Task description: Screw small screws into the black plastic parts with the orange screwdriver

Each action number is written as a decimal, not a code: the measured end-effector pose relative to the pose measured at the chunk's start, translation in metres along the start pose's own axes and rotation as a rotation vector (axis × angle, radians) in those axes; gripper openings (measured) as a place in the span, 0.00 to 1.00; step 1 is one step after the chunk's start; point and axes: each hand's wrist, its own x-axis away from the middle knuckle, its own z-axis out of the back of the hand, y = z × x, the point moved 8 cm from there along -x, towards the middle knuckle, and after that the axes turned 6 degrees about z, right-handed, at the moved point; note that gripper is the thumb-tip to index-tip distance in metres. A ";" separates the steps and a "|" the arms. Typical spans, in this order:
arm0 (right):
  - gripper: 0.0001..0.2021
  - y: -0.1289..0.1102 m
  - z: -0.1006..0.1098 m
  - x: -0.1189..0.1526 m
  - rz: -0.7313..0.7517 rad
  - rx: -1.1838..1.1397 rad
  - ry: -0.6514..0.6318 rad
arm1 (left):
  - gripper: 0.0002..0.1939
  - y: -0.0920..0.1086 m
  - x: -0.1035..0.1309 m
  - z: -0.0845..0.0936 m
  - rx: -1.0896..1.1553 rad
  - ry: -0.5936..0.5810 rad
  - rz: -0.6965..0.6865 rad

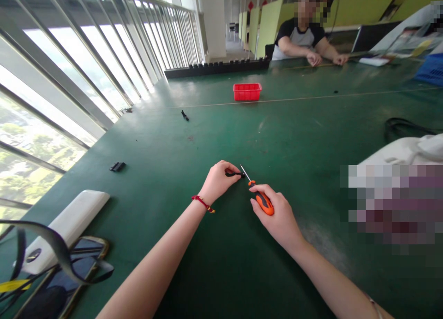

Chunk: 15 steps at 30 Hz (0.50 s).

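Note:
My left hand [222, 178], with a red bracelet at the wrist, pinches a small black part [234, 174] just above the green table. My right hand [277, 210] is wrapped round the orange and black handle of a screwdriver [265, 203]. The thin metal shaft points up and to the left, close beside the end of the black part. Whether the shaft touches the part is too small to tell.
A red bin [247, 92] stands beyond my hands, before a long black rack [218, 69]. Small black pieces [117, 167] lie left. A white case [69, 229] and phone [81, 268] are at the lower left. A person [302, 38] sits across the table [214, 134].

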 end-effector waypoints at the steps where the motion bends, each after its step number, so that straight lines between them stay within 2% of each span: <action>1: 0.10 0.000 0.000 0.000 -0.001 -0.001 -0.001 | 0.04 0.000 -0.001 0.000 0.005 -0.023 0.013; 10: 0.10 -0.001 -0.001 0.000 -0.005 -0.011 0.000 | 0.07 -0.001 -0.008 -0.001 0.073 -0.128 0.026; 12: 0.10 0.001 0.001 0.000 -0.013 -0.048 0.023 | 0.07 0.003 -0.006 0.005 0.098 -0.097 0.012; 15: 0.10 0.002 0.006 0.000 -0.004 -0.143 0.092 | 0.04 0.012 0.009 0.018 0.056 0.011 -0.034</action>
